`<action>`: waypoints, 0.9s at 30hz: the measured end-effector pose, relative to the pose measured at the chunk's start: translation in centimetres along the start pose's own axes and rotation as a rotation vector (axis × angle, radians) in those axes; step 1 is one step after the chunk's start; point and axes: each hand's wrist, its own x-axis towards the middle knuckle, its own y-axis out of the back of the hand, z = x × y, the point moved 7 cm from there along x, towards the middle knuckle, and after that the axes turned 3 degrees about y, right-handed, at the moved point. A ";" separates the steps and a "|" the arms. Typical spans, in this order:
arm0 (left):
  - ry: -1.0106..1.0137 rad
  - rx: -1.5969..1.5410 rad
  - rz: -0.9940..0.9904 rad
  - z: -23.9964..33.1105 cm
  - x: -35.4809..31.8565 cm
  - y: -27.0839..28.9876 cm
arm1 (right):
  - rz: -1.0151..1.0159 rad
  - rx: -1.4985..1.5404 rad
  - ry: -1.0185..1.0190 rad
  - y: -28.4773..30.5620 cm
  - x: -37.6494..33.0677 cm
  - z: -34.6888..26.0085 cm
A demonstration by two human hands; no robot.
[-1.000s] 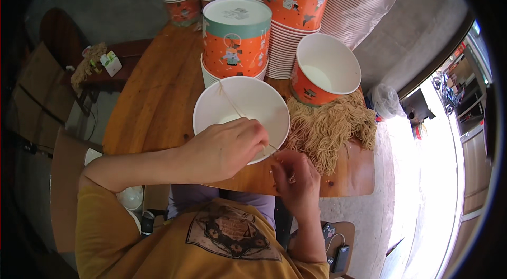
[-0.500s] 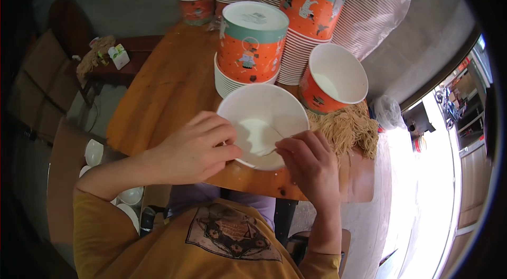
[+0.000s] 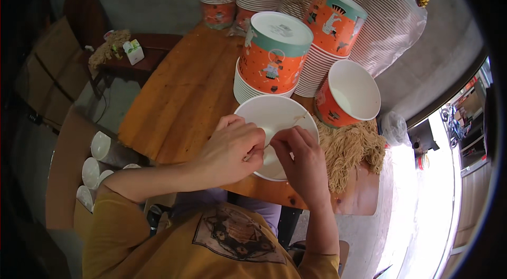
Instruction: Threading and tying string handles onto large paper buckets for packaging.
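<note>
Both hands meet over a white paper bowl (image 3: 274, 115).
Left hand (image 3: 231, 148) and right hand (image 3: 302, 160) pinch one thin straw strand (image 3: 297, 119) near the worktop (image 3: 174, 105) front edge.

White paper bowl (image 3: 274, 115): round, plain white inside, mouth facing up, set at the near edge of the orange-brown wooden bench (image 3: 174, 105), just in front of a stack of like bowls. A thin straw-coloured strand (image 3: 296, 120) lies slanted across its interior, one end near the rim.

Left hand (image 3: 229, 147), right hand (image 3: 303, 160), fingertips pinched
</note>
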 end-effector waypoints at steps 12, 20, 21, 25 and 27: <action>-0.472 0.056 -0.098 1.7 -1.7 1.3 | 0.181 -0.154 -0.135 0.5 -0.3 0.6; -0.538 0.075 -0.117 0.1 -2.6 2.5 | 0.127 0.156 -0.128 0.6 1.0 1.8; -0.540 0.079 -0.113 -0.1 -2.8 3.3 | 0.083 0.273 -0.160 0.6 1.5 2.2; -0.360 -0.078 0.010 -2.3 -3.1 9.0 | 0.001 0.540 -0.203 0.2 3.4 1.7; -0.174 -0.209 -0.027 -4.2 -2.4 11.0 | -0.068 0.741 -0.208 -1.4 4.1 2.7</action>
